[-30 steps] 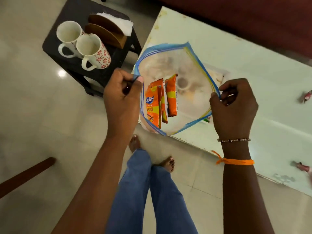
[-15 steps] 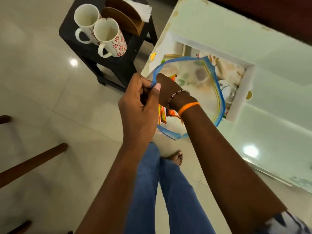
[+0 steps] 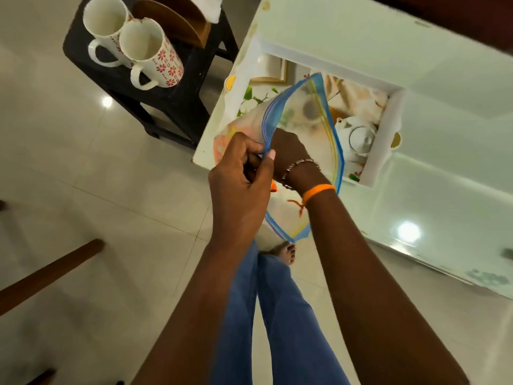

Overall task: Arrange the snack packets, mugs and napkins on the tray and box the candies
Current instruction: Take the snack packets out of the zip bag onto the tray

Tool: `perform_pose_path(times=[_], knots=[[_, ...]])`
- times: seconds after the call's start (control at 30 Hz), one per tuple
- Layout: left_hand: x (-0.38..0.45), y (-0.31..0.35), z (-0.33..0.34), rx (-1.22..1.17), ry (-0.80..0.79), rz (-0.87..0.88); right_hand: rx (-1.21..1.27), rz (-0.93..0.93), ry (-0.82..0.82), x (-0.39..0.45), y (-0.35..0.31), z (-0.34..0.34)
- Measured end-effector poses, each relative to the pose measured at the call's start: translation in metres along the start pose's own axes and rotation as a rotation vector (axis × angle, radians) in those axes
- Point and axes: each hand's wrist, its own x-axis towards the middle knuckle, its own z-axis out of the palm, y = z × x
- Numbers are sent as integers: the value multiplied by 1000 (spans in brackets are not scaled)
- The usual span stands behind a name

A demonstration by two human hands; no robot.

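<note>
- The clear zip bag point(image 3: 302, 118) with a blue rim is held up over the corner of the white table point(image 3: 433, 87).
- The left hand point(image 3: 240, 180) pinches the bag's blue rim; its thumb and fingers point(image 3: 266, 157) are pressed tight together on the edge.
- The right hand point(image 3: 288, 152) is pushed down inside the bag, just past the left fingers. Its fingers are hidden, so I cannot tell if they are apart or closed on something.
- A small bit of orange point(image 3: 273, 187) peeks out between the two hands. It is too hidden to say what it is.
- Behind the bag, beyond the fingers, a tray point(image 3: 388, 134) with a white rim lies on the table. It has a teapot picture on it.
- Far off to the left of the fingers, two white mugs point(image 3: 133, 43) with red flowers stand touching on a black stool point(image 3: 177, 95).
- Just behind the mugs is a brown wooden holder point(image 3: 177, 20) with a white napkin point(image 3: 206, 4).
- Below the hands are legs in blue jeans point(image 3: 277, 315) and a bare foot on the tile floor.
</note>
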Motion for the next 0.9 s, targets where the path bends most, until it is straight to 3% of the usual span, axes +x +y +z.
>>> perform_pose_path(times=[0.07,0.2,0.33,0.67,0.77,0.9], knots=[[3,2,9,-8,-35,-3,158,111,59,-11,17,-22],[11,5,34,-6,-112,-11,453,128,173,-48,51,-57],[17,3,70,30,-149,-30,932,310,367,-80,90,-86],[14,-1,111,57,-191,-77,1329,529,840,-116,179,-98],[13,-3,112,64,-202,-103,1406,564,865,-113,199,-89],[12,-4,114,60,-227,-107,1466,603,736,-89,208,-68]])
